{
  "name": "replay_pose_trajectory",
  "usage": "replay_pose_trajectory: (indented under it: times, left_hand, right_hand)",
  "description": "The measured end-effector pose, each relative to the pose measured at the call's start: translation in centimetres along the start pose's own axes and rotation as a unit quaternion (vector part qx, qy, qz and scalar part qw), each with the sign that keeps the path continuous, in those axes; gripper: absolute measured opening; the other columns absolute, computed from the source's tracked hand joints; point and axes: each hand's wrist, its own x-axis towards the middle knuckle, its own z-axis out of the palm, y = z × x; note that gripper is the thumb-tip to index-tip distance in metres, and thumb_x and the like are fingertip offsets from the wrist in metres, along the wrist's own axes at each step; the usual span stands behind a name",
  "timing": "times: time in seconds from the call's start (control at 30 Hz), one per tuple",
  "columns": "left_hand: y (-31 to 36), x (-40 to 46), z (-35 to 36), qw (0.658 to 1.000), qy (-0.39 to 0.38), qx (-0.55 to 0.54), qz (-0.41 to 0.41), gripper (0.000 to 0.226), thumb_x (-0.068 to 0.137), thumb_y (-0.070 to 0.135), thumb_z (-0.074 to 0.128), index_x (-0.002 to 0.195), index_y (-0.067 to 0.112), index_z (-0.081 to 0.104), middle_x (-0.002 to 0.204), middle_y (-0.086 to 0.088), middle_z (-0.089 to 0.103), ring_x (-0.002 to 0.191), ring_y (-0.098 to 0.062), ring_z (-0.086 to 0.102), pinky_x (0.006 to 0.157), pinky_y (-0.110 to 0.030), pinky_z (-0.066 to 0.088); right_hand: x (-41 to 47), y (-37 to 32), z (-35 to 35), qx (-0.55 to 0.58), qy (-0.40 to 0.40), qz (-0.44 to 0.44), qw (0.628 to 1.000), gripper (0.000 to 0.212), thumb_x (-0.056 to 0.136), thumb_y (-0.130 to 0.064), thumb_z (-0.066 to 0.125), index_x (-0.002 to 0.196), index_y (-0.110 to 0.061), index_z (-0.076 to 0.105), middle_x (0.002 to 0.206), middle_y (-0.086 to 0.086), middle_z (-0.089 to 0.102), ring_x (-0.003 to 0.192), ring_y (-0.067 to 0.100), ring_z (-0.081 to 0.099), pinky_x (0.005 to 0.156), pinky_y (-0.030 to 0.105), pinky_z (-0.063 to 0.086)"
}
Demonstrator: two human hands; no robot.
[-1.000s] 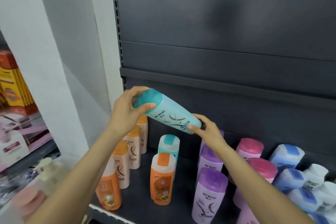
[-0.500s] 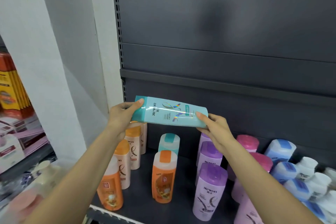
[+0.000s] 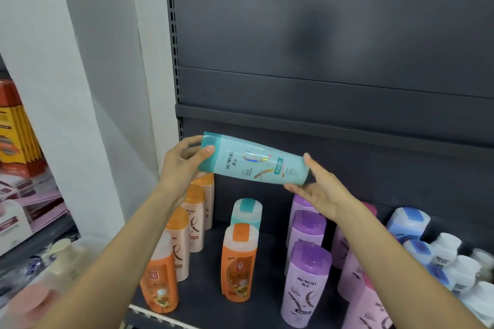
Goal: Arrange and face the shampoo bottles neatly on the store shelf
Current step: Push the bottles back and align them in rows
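Dark shelf point(image 3: 203, 299) carries rows of bottles, orange at 7 o'clock, purple at 5. Above them a teal bottle point(image 3: 254, 165) lies sideways in mid-air: left hand point(image 3: 181, 168) grasps its cap end, right hand point(image 3: 320, 192) props the base on relaxed, straight fingers. Step looks like inspecting; next, stand it upright behind the teal-capped one point(image 3: 246, 212), label outward.

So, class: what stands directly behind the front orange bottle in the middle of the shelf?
Behind the orange bottle stands a teal-capped bottle. Only its cap and shoulders show; its body and label are hidden by the orange one.
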Motion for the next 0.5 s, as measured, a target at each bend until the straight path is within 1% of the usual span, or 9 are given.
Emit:
replay_pose_trajectory:
  times: [0.07, 0.17, 0.23, 0.3, 0.37, 0.4, 0.43, 0.5]
  left_hand:
    - [-0.2, -0.2, -0.2, 1.000, -0.019, -0.015, 0.010, 0.026, 0.087, 0.018, 0.062, 0.109, 0.030, 0.062, 0.102, 0.005, 0.067, 0.100, -0.014, 0.065, 0.079, -0.034, 0.057]
    - [-0.3, -0.4, 0.0, 0.998, -0.038, -0.049, 0.002, 0.040, 0.089, 0.015, 0.058, 0.127, 0.025, 0.056, 0.111, 0.003, 0.063, 0.110, -0.016, 0.060, 0.089, -0.037, 0.054]
    - [-0.3, -0.3, 0.4, 0.997, -0.043, -0.061, -0.012, 0.046, 0.091, 0.014, 0.054, 0.134, 0.028, 0.049, 0.115, 0.001, 0.061, 0.112, -0.017, 0.058, 0.093, -0.037, 0.052]
    - [-0.1, -0.2, 0.7, 0.996, -0.046, -0.062, -0.036, 0.047, 0.093, 0.013, 0.052, 0.136, 0.031, 0.046, 0.115, 0.001, 0.058, 0.111, -0.018, 0.059, 0.095, -0.038, 0.051]
    - [-0.1, 0.1, 0.8, 0.995, -0.054, -0.061, -0.061, 0.046, 0.092, 0.013, 0.053, 0.134, 0.032, 0.048, 0.120, -0.002, 0.056, 0.110, -0.023, 0.061, 0.094, -0.041, 0.051]
    - [0.0, 0.2, 0.9, 0.994, -0.059, -0.061, -0.070, 0.044, 0.092, 0.015, 0.054, 0.132, 0.032, 0.049, 0.122, -0.005, 0.055, 0.109, -0.024, 0.061, 0.093, -0.041, 0.052]
    - [0.2, 0.2, 1.0, 0.993, -0.060, -0.063, -0.074, 0.041, 0.091, 0.019, 0.055, 0.130, 0.031, 0.051, 0.124, -0.006, 0.054, 0.109, -0.025, 0.061, 0.091, -0.040, 0.053]
    - [0.4, 0.3, 1.2, 0.994, -0.047, -0.066, -0.067, 0.036, 0.090, 0.022, 0.056, 0.125, 0.029, 0.054, 0.124, -0.008, 0.053, 0.109, -0.025, 0.060, 0.088, -0.038, 0.055]
  right_hand:
    - [-0.2, 0.0, 0.3, 0.030, 0.019, 0.023, 0.999, 0.034, 0.091, -0.039, 0.057, 0.109, -0.010, 0.058, 0.103, 0.020, 0.065, 0.093, 0.032, 0.066, 0.057, 0.027, 0.059]
    - [-0.1, 0.8, 0.4, 0.062, 0.033, 0.026, 0.997, 0.031, 0.092, -0.030, 0.059, 0.114, -0.010, 0.054, 0.108, 0.023, 0.061, 0.094, 0.034, 0.064, 0.054, 0.027, 0.057]
    - [0.0, 1.3, 0.6, 0.088, 0.031, 0.003, 0.996, 0.023, 0.093, -0.024, 0.058, 0.111, -0.011, 0.054, 0.113, 0.024, 0.058, 0.100, 0.036, 0.062, 0.056, 0.027, 0.058]
    - [0.2, 1.6, 0.8, 0.095, 0.031, -0.029, 0.995, 0.020, 0.094, -0.020, 0.055, 0.111, -0.010, 0.054, 0.115, 0.022, 0.056, 0.106, 0.035, 0.060, 0.061, 0.027, 0.059]
    - [0.4, 1.8, 0.7, 0.093, 0.033, -0.050, 0.994, 0.025, 0.094, -0.017, 0.053, 0.115, -0.003, 0.053, 0.111, 0.020, 0.057, 0.107, 0.033, 0.059, 0.064, 0.026, 0.059]
    - [0.5, 1.9, 0.6, 0.092, 0.031, -0.051, 0.994, 0.024, 0.094, -0.015, 0.053, 0.113, 0.000, 0.053, 0.110, 0.021, 0.058, 0.107, 0.033, 0.060, 0.065, 0.026, 0.059]
    - [0.5, 2.0, 0.5, 0.094, 0.025, -0.050, 0.994, 0.023, 0.094, -0.013, 0.052, 0.111, 0.002, 0.053, 0.110, 0.021, 0.059, 0.107, 0.033, 0.060, 0.069, 0.027, 0.059]
    - [0.5, 2.1, 0.3, 0.100, 0.011, -0.050, 0.994, 0.024, 0.094, -0.008, 0.051, 0.112, 0.007, 0.053, 0.112, 0.022, 0.060, 0.108, 0.032, 0.060, 0.082, 0.032, 0.056]
